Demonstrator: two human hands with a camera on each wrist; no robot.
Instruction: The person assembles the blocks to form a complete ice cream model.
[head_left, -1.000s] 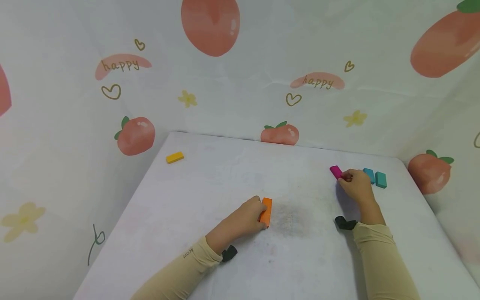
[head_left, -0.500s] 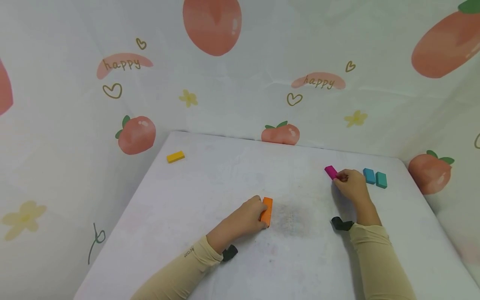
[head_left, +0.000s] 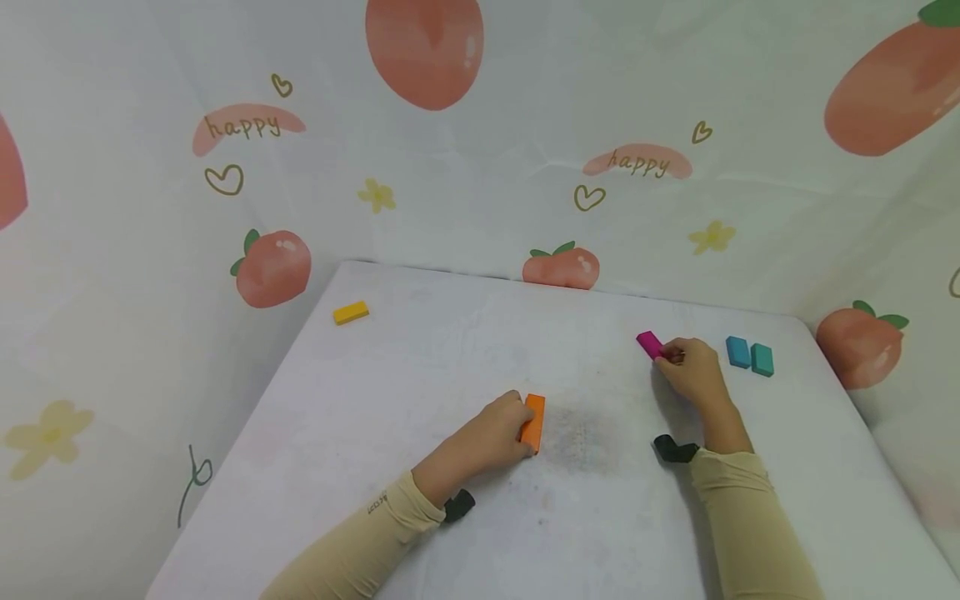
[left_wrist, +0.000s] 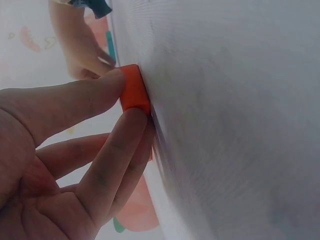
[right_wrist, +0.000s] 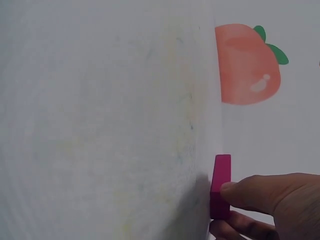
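Note:
Near the middle of the table, my left hand (head_left: 487, 432) pinches an orange block (head_left: 533, 423) between thumb and fingers. In the left wrist view that orange block (left_wrist: 134, 87) lies against the table surface, thumb on one side and fingertips on another. Farther right and back, my right hand (head_left: 693, 371) holds a magenta block (head_left: 648, 343) by its near end. The right wrist view shows the thumb pressed on the magenta block (right_wrist: 221, 185), with fingers curled beneath it.
A blue block (head_left: 738, 352) and a teal block (head_left: 762, 360) lie side by side at the back right. At the far left corner sits a yellow block (head_left: 350, 312). The white table (head_left: 450, 333) meets a fruit-printed cloth (head_left: 465, 208) at its back edge.
My right hand has moved left with the magenta block, away from the blue and teal blocks. The left hand and the orange block have stayed in place.

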